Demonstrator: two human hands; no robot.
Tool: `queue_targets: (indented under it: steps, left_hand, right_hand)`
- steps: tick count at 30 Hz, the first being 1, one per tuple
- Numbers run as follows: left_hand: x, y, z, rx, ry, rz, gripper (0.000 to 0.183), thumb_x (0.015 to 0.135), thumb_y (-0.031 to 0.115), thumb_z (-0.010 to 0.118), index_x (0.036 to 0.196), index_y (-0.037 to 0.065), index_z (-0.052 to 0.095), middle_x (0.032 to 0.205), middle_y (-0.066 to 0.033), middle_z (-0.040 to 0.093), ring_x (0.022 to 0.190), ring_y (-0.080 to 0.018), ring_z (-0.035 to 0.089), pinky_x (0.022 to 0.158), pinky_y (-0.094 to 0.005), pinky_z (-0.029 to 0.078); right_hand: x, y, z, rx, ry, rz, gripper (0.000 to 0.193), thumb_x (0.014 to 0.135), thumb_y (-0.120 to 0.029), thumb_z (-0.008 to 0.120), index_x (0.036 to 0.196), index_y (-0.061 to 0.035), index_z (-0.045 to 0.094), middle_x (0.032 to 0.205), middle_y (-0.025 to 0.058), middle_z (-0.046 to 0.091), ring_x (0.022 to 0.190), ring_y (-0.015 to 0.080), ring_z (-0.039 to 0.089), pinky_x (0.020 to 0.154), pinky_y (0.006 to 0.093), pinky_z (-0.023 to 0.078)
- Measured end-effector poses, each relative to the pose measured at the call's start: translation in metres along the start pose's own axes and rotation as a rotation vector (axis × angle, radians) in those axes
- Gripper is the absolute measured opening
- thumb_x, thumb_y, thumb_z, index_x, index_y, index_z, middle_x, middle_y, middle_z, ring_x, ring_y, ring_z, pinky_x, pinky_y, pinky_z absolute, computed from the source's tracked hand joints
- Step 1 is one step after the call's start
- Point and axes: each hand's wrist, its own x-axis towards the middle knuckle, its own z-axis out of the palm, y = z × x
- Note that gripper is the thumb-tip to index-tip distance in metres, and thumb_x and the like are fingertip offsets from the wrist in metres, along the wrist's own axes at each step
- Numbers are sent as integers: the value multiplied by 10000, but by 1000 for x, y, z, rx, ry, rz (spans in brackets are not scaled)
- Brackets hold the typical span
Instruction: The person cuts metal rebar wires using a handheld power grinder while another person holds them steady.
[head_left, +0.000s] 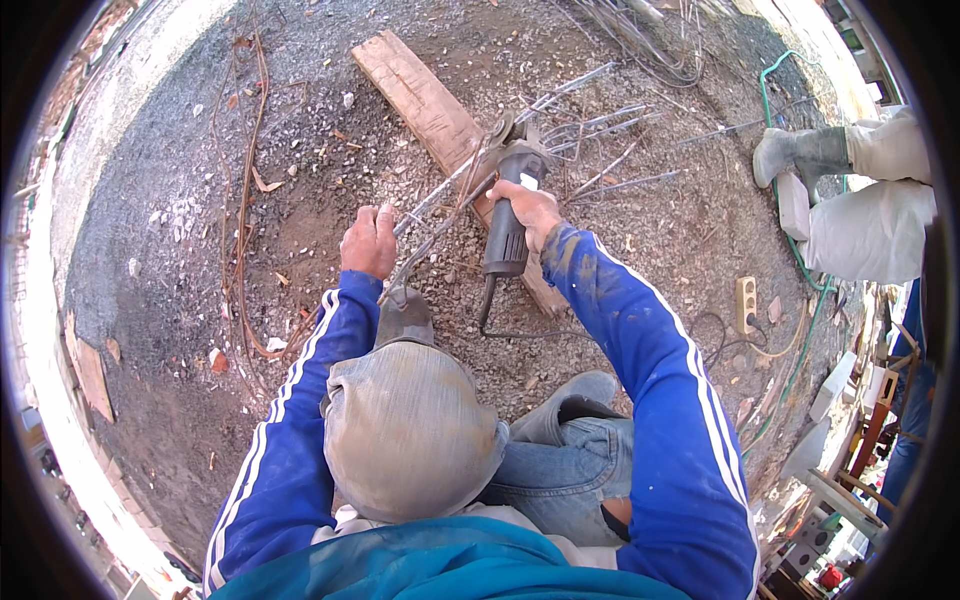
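My right hand [527,210] is wrapped round the dark body of an angle grinder [508,222]. The grinder's head and disc are at its far end, over a wooden plank [420,95]. Thin steel rods [432,205] cross the plank beneath the disc and slant down toward me. At the near end of these rods is my left hand [369,243], its fingers curled and closed against a rod; the grip itself is partly hidden. A black power cord [487,305] trails from the grinder's rear. Whether the disc touches a rod cannot be made out.
Several more rods [625,182] lie beyond the plank on gravelly ground. Brown wire or cable [243,240] runs along the left. On the right are a socket block [746,304], a green hose [795,375] and another person's boot [775,155]. My boots and knees are close by.
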Motion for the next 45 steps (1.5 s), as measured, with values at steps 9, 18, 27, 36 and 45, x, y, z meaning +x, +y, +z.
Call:
queue_targets:
  steps: [9, 18, 27, 36, 45]
  left_hand:
    - [53, 78, 6, -158, -28, 316, 512, 961, 495, 528, 1068, 9, 650, 1007, -245, 688, 995, -384, 649, 888, -469, 478]
    - [121, 102, 42, 267, -101, 474, 524, 988, 462, 469, 873, 5, 697, 858, -219, 685, 875, -396, 660, 821, -470, 502]
    - [-5, 48, 5, 138, 3, 392, 387, 1005, 390, 486, 902, 58, 656, 847, -204, 669, 860, -418, 633, 786, -517, 470]
    - [14, 145, 22, 99, 113, 737, 455, 1009, 458, 462, 1227, 93, 625, 1148, -235, 631, 1182, -394, 543, 1015, -452, 417]
    - [129, 26, -28, 306, -636, 22, 943, 850, 773, 496, 1292, -56, 575, 1230, -280, 613, 1110, -368, 626, 1015, -452, 452]
  right_hand:
    - [-18, -12, -71, 23, -28, -155, 294, 654, -201, 809, 780, -16, 618, 713, 65, 589, 530, 196, 570, 477, 391, 492]
    - [-66, -27, -164, 194, 6, -232, 325, 723, -186, 777, 924, 7, 611, 751, 57, 581, 566, 176, 583, 523, 358, 525]
    - [-73, -21, -209, 283, 24, -282, 366, 744, -213, 773, 971, -1, 580, 738, 64, 567, 563, 193, 589, 533, 349, 534]
    - [-78, -42, -204, 244, 5, -341, 314, 751, -216, 772, 926, -16, 603, 778, 82, 613, 604, 178, 614, 560, 324, 533]
    - [-97, -43, -196, 137, 77, -419, 293, 747, -194, 753, 924, -11, 609, 732, 42, 579, 572, 152, 587, 515, 302, 506]
